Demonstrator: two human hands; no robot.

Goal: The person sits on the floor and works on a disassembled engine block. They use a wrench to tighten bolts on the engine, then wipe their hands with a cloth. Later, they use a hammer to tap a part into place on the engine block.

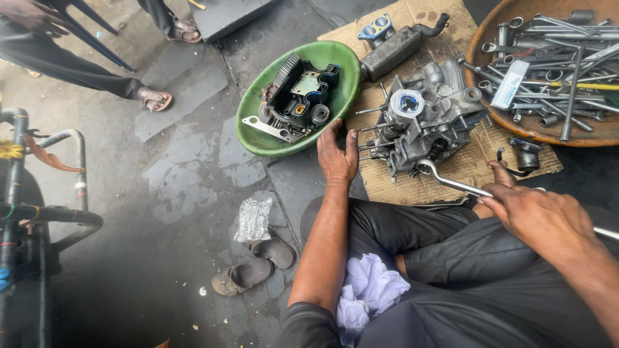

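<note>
Concrete floor (187, 193): cardboard (451, 174), green basin (258, 138), sandals (255, 264) (worn).

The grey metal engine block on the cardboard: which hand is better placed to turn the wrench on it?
The right hand: it already grips the long silver wrench, whose ring end sits on the grey metal engine block. The left hand is empty and rests beside the block.

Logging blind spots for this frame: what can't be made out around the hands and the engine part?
Head view only:
- Wrench handle end: covered by the right hand, then cut off by the right edge.
- Wrench head on the engine part: too small to tell what fastener it sits on.
- Left hand fingertips: hidden against the part's near side.
- Tool tray: cut off by top and right edges.
</note>
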